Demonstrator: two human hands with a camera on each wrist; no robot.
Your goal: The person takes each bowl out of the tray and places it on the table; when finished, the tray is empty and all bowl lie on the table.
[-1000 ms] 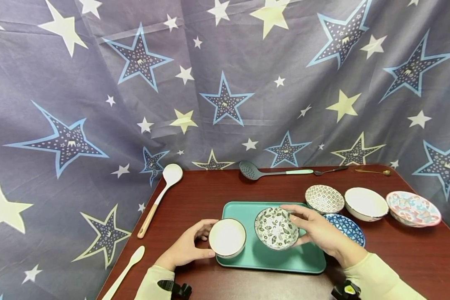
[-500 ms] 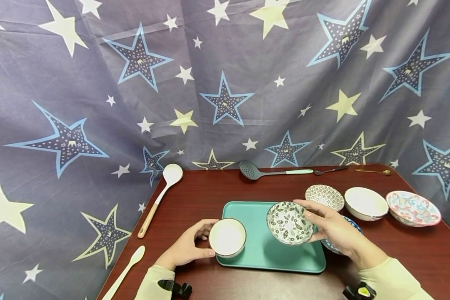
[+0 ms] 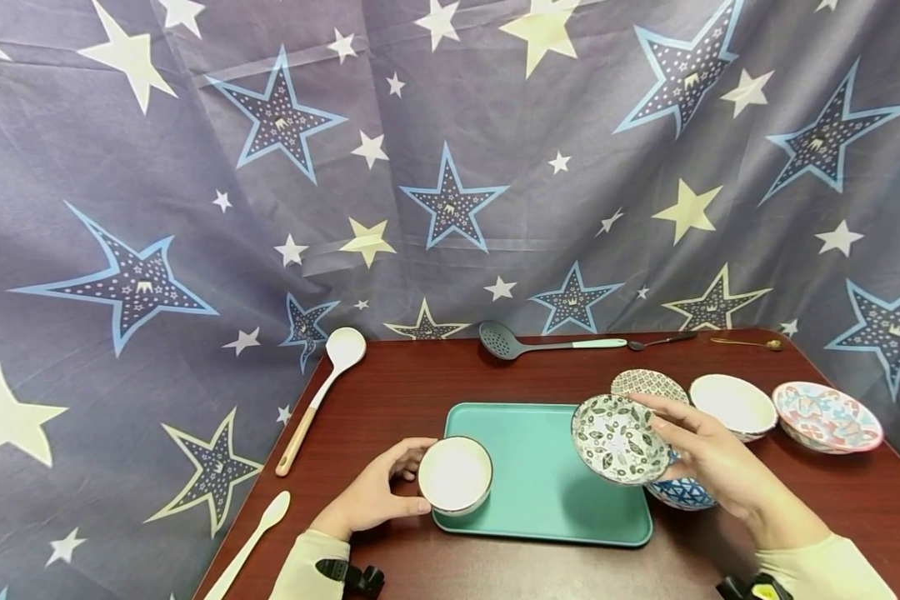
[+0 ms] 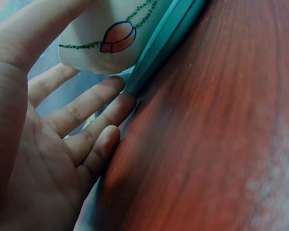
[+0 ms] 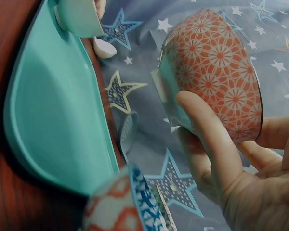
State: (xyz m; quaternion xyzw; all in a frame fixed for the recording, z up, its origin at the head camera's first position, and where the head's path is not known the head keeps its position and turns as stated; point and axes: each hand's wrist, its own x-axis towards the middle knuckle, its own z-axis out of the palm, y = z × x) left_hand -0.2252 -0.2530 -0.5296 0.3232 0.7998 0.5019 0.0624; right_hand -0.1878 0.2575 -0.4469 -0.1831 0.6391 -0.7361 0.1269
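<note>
A white bowl with a dark rim stands at the left end of the green tray. My left hand holds its left side between thumb and forefinger; the left wrist view shows a painted orange bud on its wall, the other fingers spread loosely below. Raised over the tray's right end is a leaf-patterned bowl, tilted so its inside faces up and toward me. My right hand grips it by the right side. Orange flowers cover its outside in the right wrist view.
Right of the tray sit a blue-patterned bowl, partly hidden, a diamond-patterned bowl, a cream bowl and a pink floral bowl. A skimmer and small spoons lie behind; a ladle and cream spoon lie left.
My right hand has carried the leaf-patterned bowl rightward and slightly up, from over the tray's middle to its right end. The left hand and white bowl have stayed in place.
</note>
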